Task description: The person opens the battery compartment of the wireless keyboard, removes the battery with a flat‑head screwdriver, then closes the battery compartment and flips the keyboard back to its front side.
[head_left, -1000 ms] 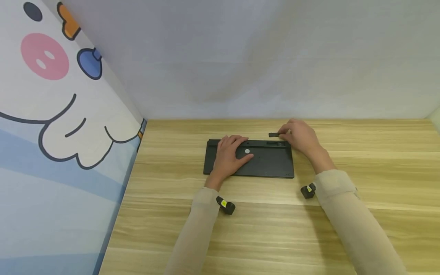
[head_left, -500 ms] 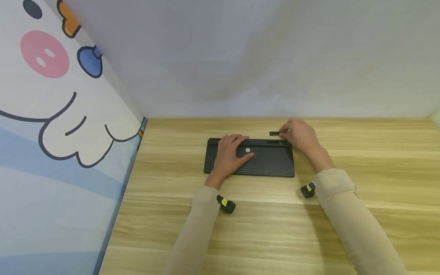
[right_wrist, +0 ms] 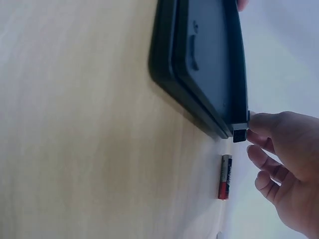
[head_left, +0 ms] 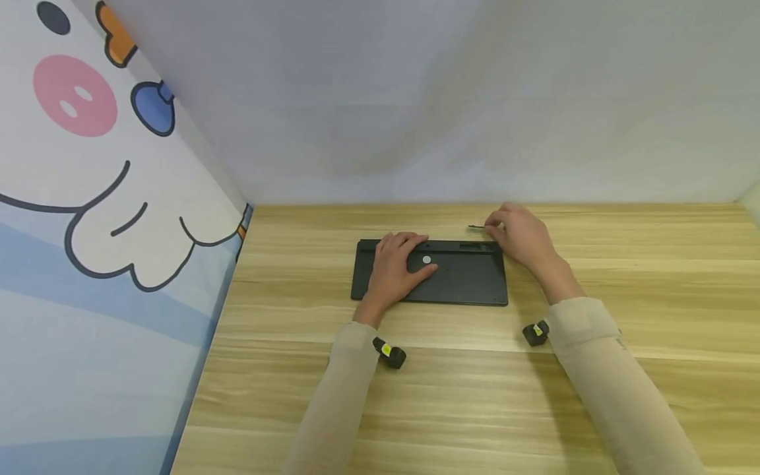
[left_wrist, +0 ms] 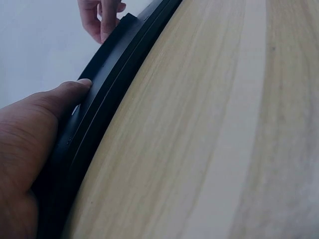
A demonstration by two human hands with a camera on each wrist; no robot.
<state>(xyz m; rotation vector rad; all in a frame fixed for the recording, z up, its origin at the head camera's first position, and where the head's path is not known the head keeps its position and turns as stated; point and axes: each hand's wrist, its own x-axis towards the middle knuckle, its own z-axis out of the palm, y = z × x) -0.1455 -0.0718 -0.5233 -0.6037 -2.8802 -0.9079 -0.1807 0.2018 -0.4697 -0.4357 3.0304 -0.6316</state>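
A black keyboard point(head_left: 466, 280) lies underside up on the wooden table, its battery slot point(head_left: 472, 247) uncovered near the far right corner. My left hand point(head_left: 393, 269) rests across its left half with fingers and thumb outstretched; the thumb point(left_wrist: 67, 94) presses on the underside in the left wrist view. Beyond the far right corner, my right hand point(head_left: 522, 236) pinches a thin black battery cover point(head_left: 476, 227), seen nearly edge-on and apart from the keyboard. In the right wrist view, a black-and-red battery point(right_wrist: 225, 177) lies on the table close to the right hand's fingers.
The table point(head_left: 451, 402) meets a pale wall point(head_left: 451, 105) just behind the keyboard. A cartoon-printed panel point(head_left: 107, 316) bounds the left side. At the lower edge of the right wrist view, a small grey tip point(right_wrist: 220, 235) shows; its kind is unclear.
The battery cover has turned in my right hand from showing its flat face to nearly edge-on, moving slightly away and right. My left hand and the keyboard stay put.
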